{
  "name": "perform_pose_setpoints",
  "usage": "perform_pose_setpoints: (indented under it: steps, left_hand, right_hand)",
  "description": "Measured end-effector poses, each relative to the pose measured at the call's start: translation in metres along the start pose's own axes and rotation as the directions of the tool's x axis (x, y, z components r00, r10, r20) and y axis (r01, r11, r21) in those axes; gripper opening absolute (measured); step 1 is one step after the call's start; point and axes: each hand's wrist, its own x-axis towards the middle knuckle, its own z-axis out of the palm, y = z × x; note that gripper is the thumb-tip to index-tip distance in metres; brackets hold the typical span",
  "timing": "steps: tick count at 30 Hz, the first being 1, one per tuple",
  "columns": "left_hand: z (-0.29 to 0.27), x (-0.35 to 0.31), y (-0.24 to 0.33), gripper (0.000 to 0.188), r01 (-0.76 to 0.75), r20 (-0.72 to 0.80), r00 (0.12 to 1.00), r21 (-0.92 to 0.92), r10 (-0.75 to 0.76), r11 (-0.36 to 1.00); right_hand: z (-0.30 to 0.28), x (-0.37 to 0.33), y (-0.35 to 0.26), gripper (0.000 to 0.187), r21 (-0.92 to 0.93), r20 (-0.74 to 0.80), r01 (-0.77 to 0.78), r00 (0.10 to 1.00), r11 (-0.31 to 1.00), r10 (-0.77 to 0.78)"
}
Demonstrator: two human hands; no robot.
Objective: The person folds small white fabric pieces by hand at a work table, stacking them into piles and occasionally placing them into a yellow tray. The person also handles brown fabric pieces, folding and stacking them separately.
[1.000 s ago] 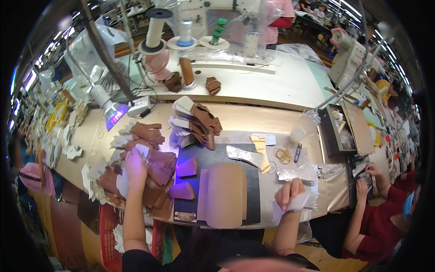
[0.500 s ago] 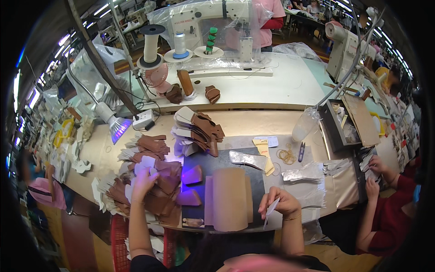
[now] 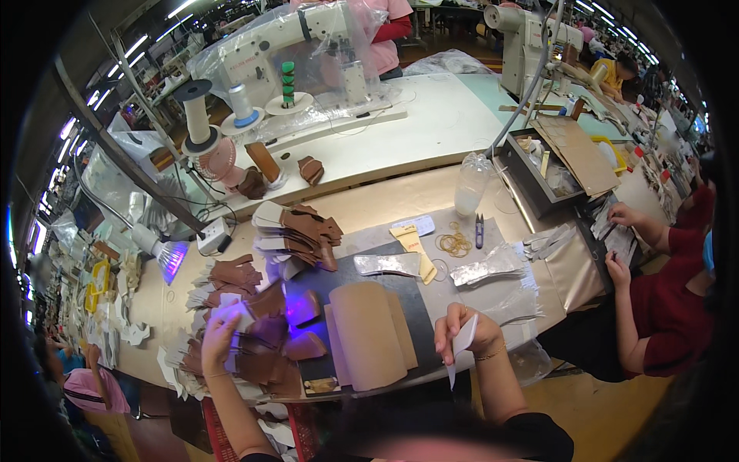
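My left hand (image 3: pixel 220 340) is closed at the edge of a spread pile of brown leather pieces (image 3: pixel 265 327). Its fingers pinch a pale, thin cut piece (image 3: pixel 233 309), tinted violet by the lamp. My right hand (image 3: pixel 479 333) is closed round a flat white pointed piece (image 3: pixel 463 339), its tip down; its exact kind does not show. Between my hands a curved tan sheet (image 3: pixel 368 335) rests on a dark board (image 3: pixel 423 304). Two brown pieces lie under violet light beside it, an upper leather piece (image 3: pixel 302 308) and a lower leather piece (image 3: pixel 305 346).
Behind the pile stands a leather stack (image 3: pixel 304 235). A lit lamp (image 3: pixel 169 258) leans in from the left. Thread snips (image 3: pixel 479 231), rubber bands (image 3: pixel 454 242) and a silvery flat piece (image 3: pixel 387 264) lie beyond the sheet. A dark box (image 3: pixel 539 173) and a co-worker's arms (image 3: pixel 643 246) are at right.
My left hand has drawn back toward me with the pale piece lifted in its fingers. My right hand keeps the white piece, turned slightly. The whole view has swung to the right and tilted.
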Motion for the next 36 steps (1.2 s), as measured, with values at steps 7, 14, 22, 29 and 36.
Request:
perform_pose_setpoints:
  steps: [7, 14, 22, 29, 36]
  left_hand:
    - [0.012, -0.038, 0.019, 0.027, -0.12, -0.189, 0.981, -0.405, 0.045, 0.907]
    - [0.1, -0.062, 0.058, 0.03, 0.012, 0.069, 0.997, -0.555, 0.032, 0.832]
    - [0.17, -0.043, 0.017, 0.026, 0.329, 0.458, 0.876, -0.342, -0.15, 0.88]
    - [0.171, -0.029, -0.02, 0.032, 0.415, 0.454, 0.869, -0.451, -0.197, 0.79]
    - [0.171, -0.028, -0.026, 0.037, 0.446, 0.479, 0.856, -0.495, -0.194, 0.745]
  right_hand:
    - [-0.004, -0.01, 0.006, 0.012, 0.05, -0.062, 0.061, 0.996, 0.997, -0.058]
    - [-0.008, 0.012, 0.015, 0.016, 0.158, -0.124, 0.066, 0.991, 0.985, -0.047]
    - [-0.006, 0.018, 0.013, 0.01, 0.344, 0.117, 0.238, 0.949, 0.908, -0.293]
    - [-0.022, 0.02, 0.015, 0.018, 0.523, -0.002, 0.276, 0.947, 0.806, -0.322]
    - [-0.027, 0.029, 0.027, 0.014, 0.604, -0.132, 0.384, 0.912, 0.698, -0.388]
